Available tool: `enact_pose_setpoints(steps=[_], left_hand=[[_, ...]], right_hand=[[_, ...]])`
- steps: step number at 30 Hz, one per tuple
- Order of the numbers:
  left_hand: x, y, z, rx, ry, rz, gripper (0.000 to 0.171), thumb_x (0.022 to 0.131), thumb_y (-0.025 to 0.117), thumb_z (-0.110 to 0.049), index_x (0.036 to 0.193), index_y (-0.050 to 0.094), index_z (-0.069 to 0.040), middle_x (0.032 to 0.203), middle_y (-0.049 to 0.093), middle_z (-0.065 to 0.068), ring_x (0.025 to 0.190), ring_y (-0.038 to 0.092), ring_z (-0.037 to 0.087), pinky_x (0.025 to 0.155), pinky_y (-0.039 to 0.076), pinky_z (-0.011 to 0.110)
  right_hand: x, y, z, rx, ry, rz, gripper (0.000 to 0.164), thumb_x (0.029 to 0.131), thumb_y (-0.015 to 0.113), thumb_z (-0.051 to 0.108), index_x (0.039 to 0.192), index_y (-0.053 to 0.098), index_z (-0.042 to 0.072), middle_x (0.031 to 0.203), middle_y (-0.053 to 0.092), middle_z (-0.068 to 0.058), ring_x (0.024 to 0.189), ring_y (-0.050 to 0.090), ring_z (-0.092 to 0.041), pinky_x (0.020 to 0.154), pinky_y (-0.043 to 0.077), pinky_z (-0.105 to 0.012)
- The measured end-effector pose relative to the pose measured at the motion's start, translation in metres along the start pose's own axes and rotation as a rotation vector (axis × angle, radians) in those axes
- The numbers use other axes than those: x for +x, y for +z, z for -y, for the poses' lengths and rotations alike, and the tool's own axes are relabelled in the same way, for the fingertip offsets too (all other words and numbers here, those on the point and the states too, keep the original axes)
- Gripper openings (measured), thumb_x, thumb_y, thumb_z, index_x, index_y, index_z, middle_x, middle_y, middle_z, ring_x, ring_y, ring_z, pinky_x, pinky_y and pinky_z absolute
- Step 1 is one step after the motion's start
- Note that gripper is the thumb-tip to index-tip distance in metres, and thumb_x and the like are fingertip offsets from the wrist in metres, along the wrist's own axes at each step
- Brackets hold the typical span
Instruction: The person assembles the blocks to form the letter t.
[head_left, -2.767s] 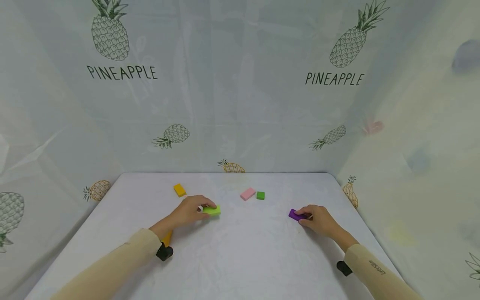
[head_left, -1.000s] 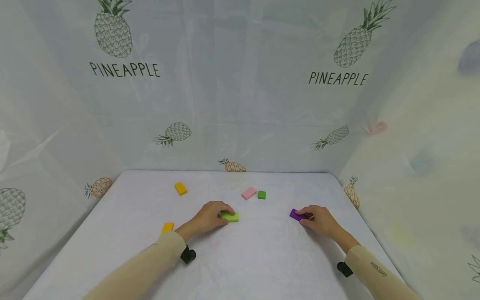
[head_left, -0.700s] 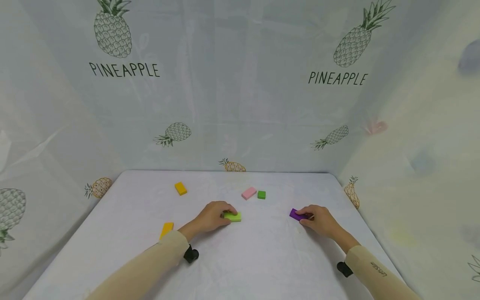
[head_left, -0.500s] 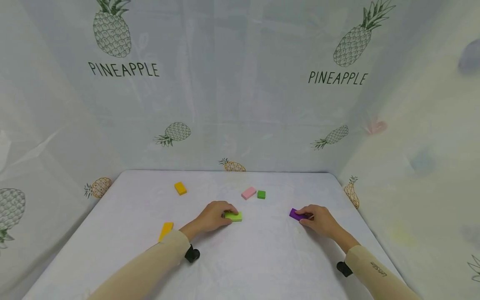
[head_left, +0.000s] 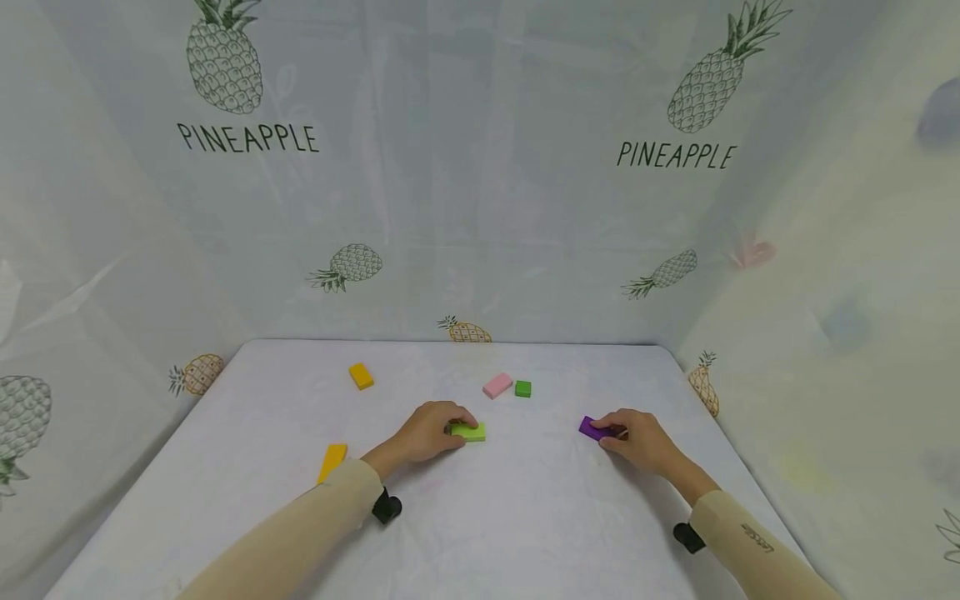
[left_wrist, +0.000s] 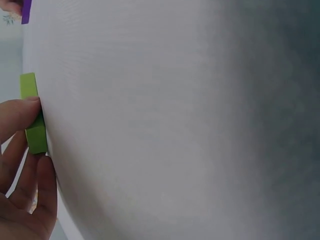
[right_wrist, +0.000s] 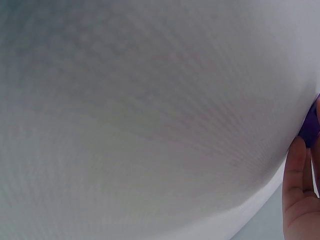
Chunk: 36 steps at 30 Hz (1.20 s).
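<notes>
Near the middle of the white table my left hand [head_left: 430, 432] pinches a lime-green block [head_left: 470, 432] between thumb and fingers. The left wrist view shows the thumb across the long side of this lime block [left_wrist: 30, 86], which lies low at the table surface. My right hand [head_left: 636, 438] grips a purple block [head_left: 592, 429] on the right side of the table. Only a corner of the purple block [right_wrist: 310, 127] shows at the edge of the right wrist view; fingers hide the rest.
Behind the hands lie a pink block [head_left: 497, 385] and a small green block [head_left: 522, 388], side by side. One yellow block [head_left: 361, 376] sits at the back left. Another yellow block [head_left: 332, 461] is partly covered by the left sleeve. A pineapple-print curtain [head_left: 480, 192] stands behind the table [head_left: 525, 517].
My left hand has moved right and slightly nearer with the lime-green block, slowing almost to a stop lately. The right hand keeps its place on the purple block.
</notes>
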<state>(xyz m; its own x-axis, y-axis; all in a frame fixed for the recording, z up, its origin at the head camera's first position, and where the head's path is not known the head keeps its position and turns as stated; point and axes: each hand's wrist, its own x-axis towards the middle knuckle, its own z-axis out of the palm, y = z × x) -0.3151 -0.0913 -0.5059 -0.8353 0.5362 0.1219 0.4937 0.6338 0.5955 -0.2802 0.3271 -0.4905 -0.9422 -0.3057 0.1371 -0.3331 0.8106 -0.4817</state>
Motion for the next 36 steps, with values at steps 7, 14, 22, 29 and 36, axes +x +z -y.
enact_pose_setpoints(steps=[7,14,22,29,36], left_hand=[[0.0008,-0.0023,-0.0013,-0.027,-0.023,0.004,0.028,0.096,0.081,-0.016,0.122,0.077,-0.026,0.125,0.075,-0.009,0.112,0.064,0.011,0.103,0.052,0.041],[0.0033,-0.0028,0.0014,-0.003,-0.025,0.01,0.028,0.094,0.083,-0.019,0.12,0.077,-0.031,0.124,0.075,-0.012,0.103,0.061,0.009,0.096,0.05,0.039],[0.0077,-0.0047,0.0017,0.015,-0.011,0.006,0.03,0.093,0.085,-0.021,0.12,0.077,-0.032,0.123,0.075,-0.014,0.101,0.061,0.008,0.097,0.048,0.038],[0.0059,-0.004,0.0022,0.023,-0.004,-0.001,0.03,0.093,0.085,-0.02,0.12,0.077,-0.031,0.123,0.076,-0.012,0.098,0.06,0.007,0.092,0.049,0.035],[0.0035,-0.0019,0.0034,0.015,-0.027,0.003,0.03,0.093,0.085,-0.02,0.119,0.077,-0.031,0.122,0.075,-0.014,0.093,0.058,0.009,0.088,0.047,0.032]], right_hand=[[0.0006,0.0004,-0.0003,-0.004,0.007,-0.011,0.025,0.094,0.081,0.007,0.119,0.08,0.009,0.11,0.075,-0.007,0.092,0.065,-0.018,0.082,0.061,-0.039],[0.002,-0.0011,0.0001,-0.003,0.009,-0.005,0.025,0.094,0.08,0.007,0.12,0.08,0.008,0.111,0.075,-0.009,0.093,0.066,-0.019,0.083,0.061,-0.04],[0.0038,-0.0036,-0.0003,-0.007,0.012,-0.012,0.025,0.095,0.08,0.006,0.12,0.08,0.008,0.111,0.075,-0.009,0.093,0.066,-0.02,0.083,0.062,-0.041],[0.0044,-0.0016,-0.0002,-0.012,0.001,-0.014,0.025,0.094,0.08,0.006,0.119,0.08,0.007,0.11,0.075,-0.008,0.092,0.065,-0.019,0.082,0.061,-0.041],[0.0036,0.0029,0.0001,-0.019,-0.005,-0.023,0.025,0.093,0.08,0.003,0.117,0.08,0.007,0.109,0.075,-0.008,0.09,0.064,-0.018,0.08,0.061,-0.037]])
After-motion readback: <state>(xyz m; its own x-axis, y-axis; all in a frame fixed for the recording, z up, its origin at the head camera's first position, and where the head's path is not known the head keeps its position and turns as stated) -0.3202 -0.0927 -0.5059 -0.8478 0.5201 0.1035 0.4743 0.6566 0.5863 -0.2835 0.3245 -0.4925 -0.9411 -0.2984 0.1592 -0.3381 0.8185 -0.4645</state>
